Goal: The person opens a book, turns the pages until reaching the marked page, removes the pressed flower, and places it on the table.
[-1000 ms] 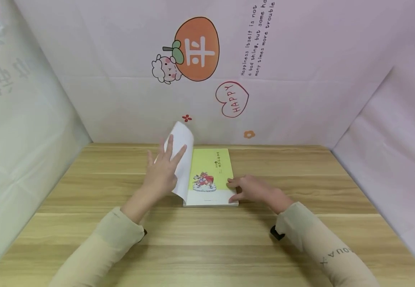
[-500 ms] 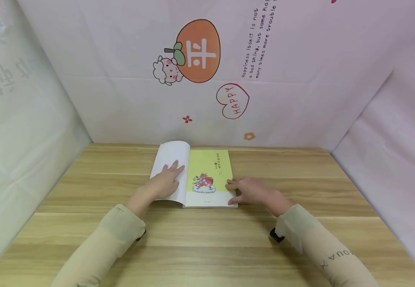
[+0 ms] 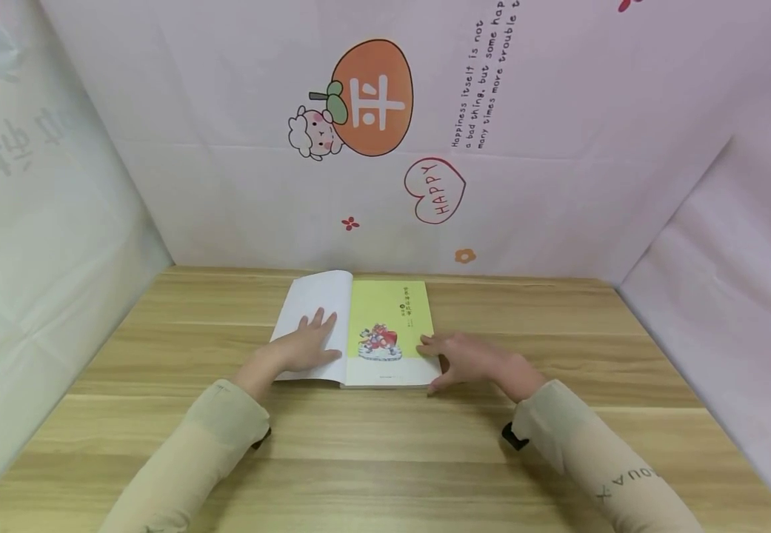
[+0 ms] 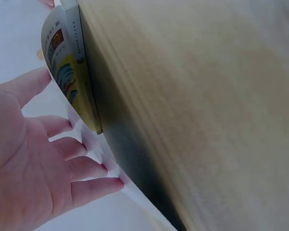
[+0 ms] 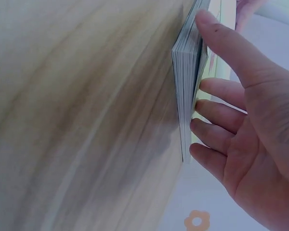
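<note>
A paperback book lies face up on the wooden table, its front cover turned over to the left with the white inside showing. The page on the right is yellow above and white below, with small printed characters and a cartoon drawing. Spread fingers of my left hand press on the turned cover beside the spine. From the left wrist view, that cover curves away from the table, its colourful outer side visible underneath. My right hand touches the book's right edge, fingertips at the page block and thumb by the near corner.
The wood-grain table reaches towards me. A white printed cloth with an orange fruit, a heart and lettering stands behind it, and white cloths hang on both sides. A dark band shows under each rolled sleeve.
The cover has come down leftward from half raised to nearly flat, my left hand moving down with it. My right thumb has slid off the page to the book's near corner.
</note>
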Tool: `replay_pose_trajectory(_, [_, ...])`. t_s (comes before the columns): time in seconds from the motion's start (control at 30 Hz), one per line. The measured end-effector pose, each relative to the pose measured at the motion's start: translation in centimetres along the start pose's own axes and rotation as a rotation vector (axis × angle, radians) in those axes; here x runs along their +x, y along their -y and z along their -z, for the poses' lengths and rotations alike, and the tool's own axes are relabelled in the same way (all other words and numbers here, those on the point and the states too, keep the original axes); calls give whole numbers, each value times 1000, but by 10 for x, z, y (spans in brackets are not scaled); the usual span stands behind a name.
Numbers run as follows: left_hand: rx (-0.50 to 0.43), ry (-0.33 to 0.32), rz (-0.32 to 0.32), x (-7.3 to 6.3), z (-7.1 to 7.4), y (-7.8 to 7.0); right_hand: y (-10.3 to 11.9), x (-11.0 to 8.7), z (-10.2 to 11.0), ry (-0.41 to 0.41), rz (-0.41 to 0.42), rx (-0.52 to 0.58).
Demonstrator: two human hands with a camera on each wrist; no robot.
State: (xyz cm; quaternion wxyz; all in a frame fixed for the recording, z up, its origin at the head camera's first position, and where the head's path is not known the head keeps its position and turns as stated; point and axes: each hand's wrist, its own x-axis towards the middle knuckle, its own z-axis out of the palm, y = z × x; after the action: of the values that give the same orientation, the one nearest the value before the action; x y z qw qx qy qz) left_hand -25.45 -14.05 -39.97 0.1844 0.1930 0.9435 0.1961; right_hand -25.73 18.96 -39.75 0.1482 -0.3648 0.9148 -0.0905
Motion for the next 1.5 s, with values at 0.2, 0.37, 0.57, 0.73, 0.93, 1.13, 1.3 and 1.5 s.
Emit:
replay_pose_trajectory(0.2, [-12, 5, -19, 2, -3, 6, -1, 1, 4, 42, -21, 40])
replay_pose_trajectory(0.37, [-19, 8, -16, 3, -3, 7, 0, 1, 8, 45, -19, 60])
replay_pose_trajectory(0.57, [-37, 5, -23, 1, -1, 5, -5, -1, 7, -13, -107, 94])
replay_pose_trajectory(0.73, [-32, 2, -22, 0, 1, 5, -4, 0, 4, -107, -153, 113])
replay_pose_trajectory(0.93, [-37, -12, -18, 2, 1, 8, 9, 6, 3, -159, -113, 215])
replay_pose_trajectory(1.13, [-74, -45, -52, 5, 3, 9, 21, 14, 1, -177, -38, 279])
replay_pose_trajectory(1.3, [-78, -107, -51, 7, 4, 7, 32, 25, -2, -185, 37, 312])
replay_pose_trajectory(1.5, [-136, -227, -46, 3, 5, 7, 46, 41, -8, -191, 133, 340])
